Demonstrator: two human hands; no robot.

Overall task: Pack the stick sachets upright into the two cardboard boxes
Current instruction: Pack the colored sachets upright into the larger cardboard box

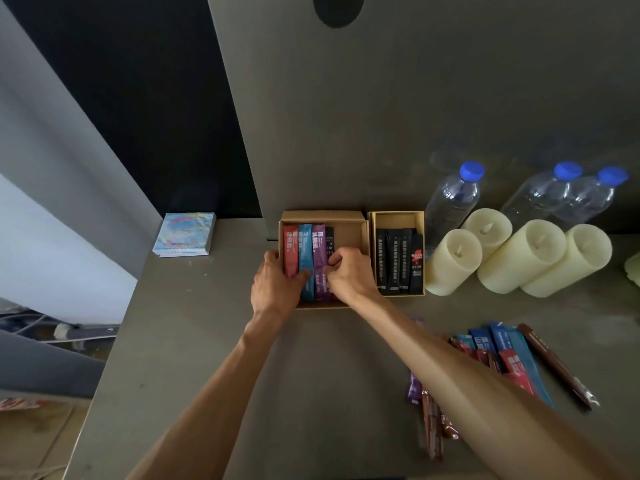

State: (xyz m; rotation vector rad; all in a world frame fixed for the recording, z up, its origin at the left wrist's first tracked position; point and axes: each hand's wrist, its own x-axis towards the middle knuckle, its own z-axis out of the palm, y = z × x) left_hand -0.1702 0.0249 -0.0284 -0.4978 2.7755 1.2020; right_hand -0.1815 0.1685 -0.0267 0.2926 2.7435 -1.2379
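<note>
Two open cardboard boxes stand side by side at the back of the table. The wider left box holds a red sachet, a blue one, a purple one and a black one, standing in a row. My left hand presses against the red and blue sachets. My right hand is closed around the black sachet beside the purple one. The narrower right box holds several black sachets. Loose sachets lie on the table by my right forearm.
Four cream pillar candles lie right of the boxes, with three blue-capped water bottles behind them. A small colourful booklet sits at the table's back left corner. A grey panel rises behind the boxes. The table edge drops off at left.
</note>
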